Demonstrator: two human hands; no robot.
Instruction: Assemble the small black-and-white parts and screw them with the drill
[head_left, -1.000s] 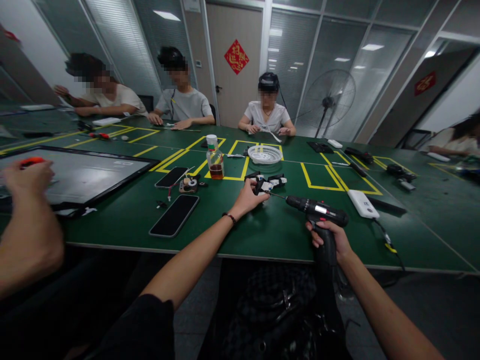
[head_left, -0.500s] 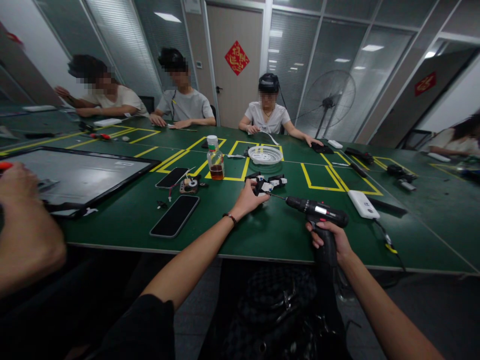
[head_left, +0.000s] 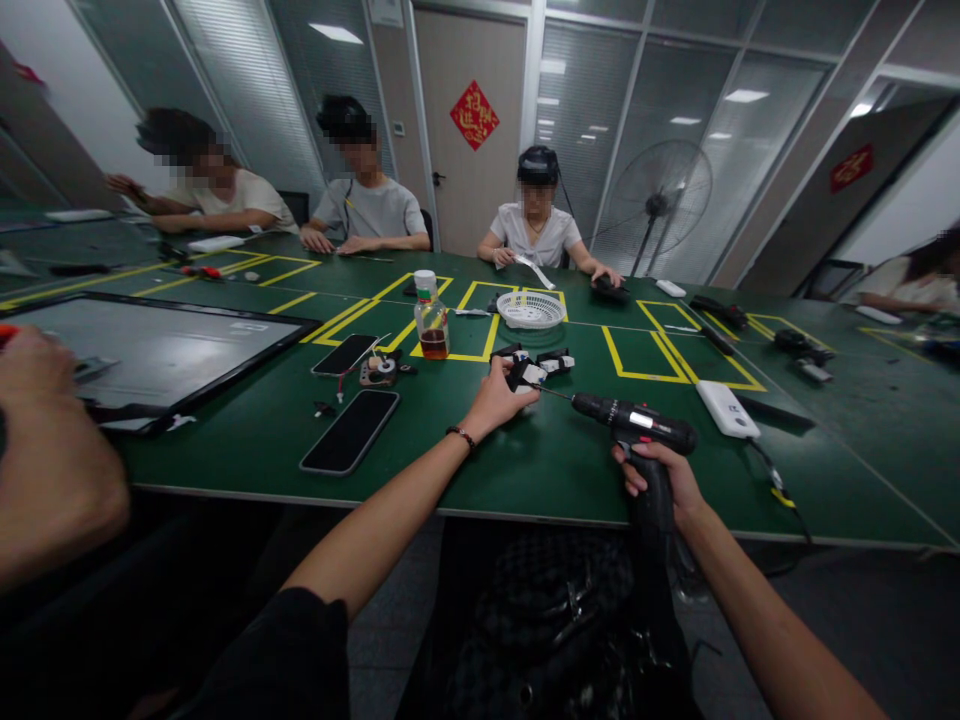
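My right hand (head_left: 664, 478) is wrapped round the grip of a black cordless drill (head_left: 637, 425). Its long thin bit points left and reaches a small black-and-white part (head_left: 531, 376). That part is gripped by my left hand (head_left: 501, 398), whose fingers partly hide it; its exact kind I cannot make out. Just behind lies another black-and-white piece (head_left: 556, 361) of similar look. A white plastic basket (head_left: 531, 310) stands beyond, and a bottle of dark reddish liquid (head_left: 432, 318) is to the left of it.
On the green table (head_left: 450, 470) left of my hand lie a phone (head_left: 351, 432), a second phone (head_left: 345, 355) and a small motor-like part (head_left: 379, 370). A large flat panel (head_left: 187, 350) is farther left, beside a neighbour's arm (head_left: 52, 460). A white power bank (head_left: 726, 408) lies right.
My hands, the drill and the held part stay practically in place. Across the table, a person's hand has drawn a dark object leftward, toward that person.
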